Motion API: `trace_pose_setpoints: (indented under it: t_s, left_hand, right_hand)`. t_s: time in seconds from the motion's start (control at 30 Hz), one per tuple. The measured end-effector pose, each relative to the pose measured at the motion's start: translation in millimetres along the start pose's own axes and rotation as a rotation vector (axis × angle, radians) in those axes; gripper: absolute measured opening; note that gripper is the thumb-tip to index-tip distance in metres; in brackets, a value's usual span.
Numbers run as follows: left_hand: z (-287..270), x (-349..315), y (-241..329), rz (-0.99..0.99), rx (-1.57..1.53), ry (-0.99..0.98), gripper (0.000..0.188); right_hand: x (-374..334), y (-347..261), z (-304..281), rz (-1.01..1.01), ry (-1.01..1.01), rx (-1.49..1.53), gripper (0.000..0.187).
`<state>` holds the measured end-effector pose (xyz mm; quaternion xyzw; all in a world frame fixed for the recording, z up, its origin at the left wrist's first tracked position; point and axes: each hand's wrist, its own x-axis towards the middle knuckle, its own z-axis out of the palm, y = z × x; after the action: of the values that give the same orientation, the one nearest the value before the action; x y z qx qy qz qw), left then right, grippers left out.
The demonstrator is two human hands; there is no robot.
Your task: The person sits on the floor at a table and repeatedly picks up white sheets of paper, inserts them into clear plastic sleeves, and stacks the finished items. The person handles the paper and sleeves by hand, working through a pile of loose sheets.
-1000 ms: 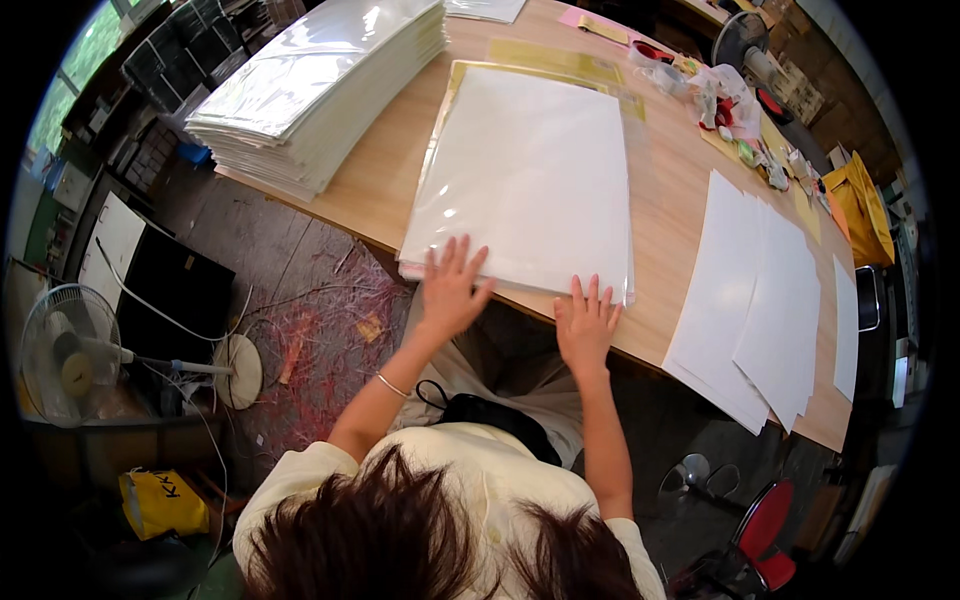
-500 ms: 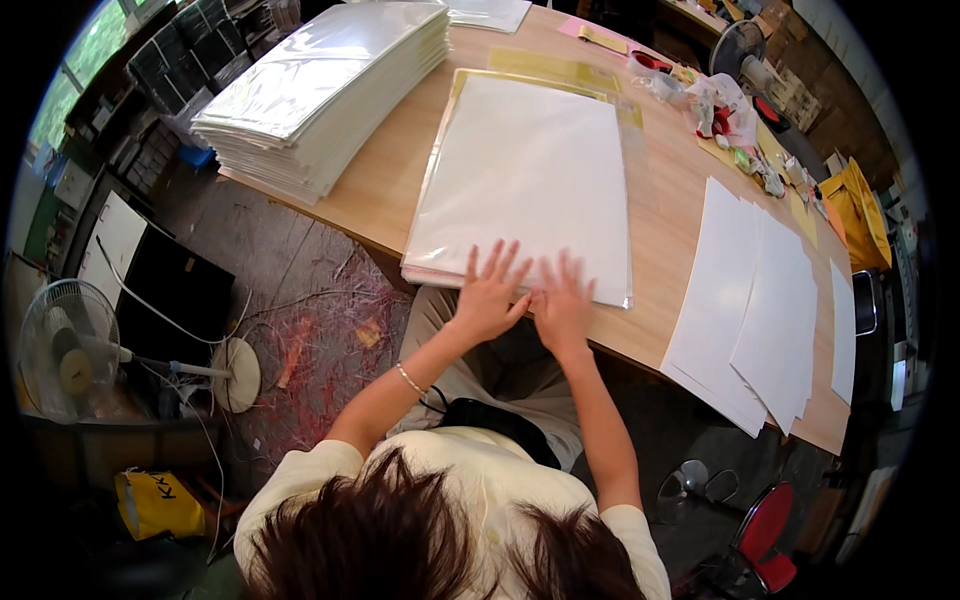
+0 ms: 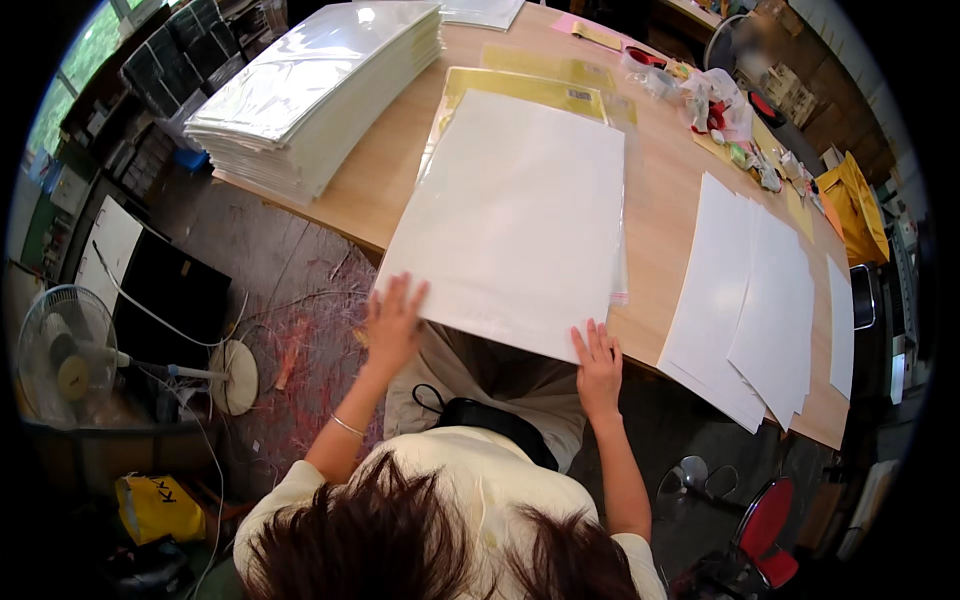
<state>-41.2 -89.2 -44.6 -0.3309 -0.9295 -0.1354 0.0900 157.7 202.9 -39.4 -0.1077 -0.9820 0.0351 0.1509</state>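
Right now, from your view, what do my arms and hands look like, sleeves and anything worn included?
Your left hand and right hand are both gloveless. A thin, pale bracelet circles the left wrist; nothing shows on the right one. Your short sleeves are pale cream, leaving the forearms uncovered.

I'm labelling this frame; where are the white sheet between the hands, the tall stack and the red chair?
White sheet point(image 3: 512, 220): head view, its face's middle.
Tall stack point(image 3: 310, 90): head view, glossy top.
Red chair point(image 3: 765, 520): head view, larger pad.
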Motion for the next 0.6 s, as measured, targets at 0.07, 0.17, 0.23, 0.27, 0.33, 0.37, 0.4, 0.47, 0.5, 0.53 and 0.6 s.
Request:
trace_pose_setpoints:
  t_s: [0.07, 0.17, 0.23, 0.27, 0.33, 0.37, 0.4, 0.47, 0.5, 0.53, 0.6]
  left_hand:
    - [-0.5, 4.4, -29.5, -0.144, 0.076, 0.074, 0.072]
    - [6.4, 2.0, -59.5, -0.358, -0.059, 0.197, 0.066]
    - [16.8, -3.0, -68.0, -0.483, -0.322, 0.35, 0.059]
    - [25.2, -8.5, -65.0, -0.553, -0.766, 0.294, 0.057]
    - [80.6, -39.3, -70.1, -0.614, -1.445, 0.01, 0.055]
    - [118.1, -63.0, -76.1, -0.616, -1.672, -0.227, 0.055]
    - [126.2, -71.8, -36.6, -0.461, -2.057, -0.323, 0.061]
    - [35.8, -63.2, 49.6, -0.631, -2.133, -0.487, 0.063]
    - [10.6, -53.4, 68.3, -0.673, -2.232, -0.436, 0.057]
    - [7.0, -46.8, 75.3, -0.869, -2.235, -0.385, 0.054]
    - [4.7, -43.0, 80.6, -1.056, -2.18, -0.301, 0.051]
  right_hand:
    - [-3.0, -1.2, -0.2, 0.001, 0.012, 0.04, 0.056]
    - [-2.5, -8.1, -7.2, 0.002, 0.028, 0.066, 0.055]
    - [-3.1, -19.6, -15.8, 0.026, 0.024, 0.135, 0.055]
    - [-5.4, -26.7, -20.9, 0.047, 0.016, 0.203, 0.055]
    - [-12.1, -44.7, -29.2, 0.042, 0.036, 0.288, 0.056]
    - [-15.1, -57.3, -35.8, 0.042, 0.043, 0.333, 0.054]
    - [-19.4, -66.8, -38.3, 0.032, 0.026, 0.353, 0.052]
    - [-26.0, -85.9, -40.5, 0.009, -0.017, 0.422, 0.049]
    - [-29.0, -94.6, -40.5, -0.018, -0.055, 0.47, 0.047]
    - [-31.0, -100.1, -38.8, -0.072, -0.052, 0.535, 0.046]
    - [-27.2, -101.9, -51.1, -0.135, -0.107, 0.586, 0.046]
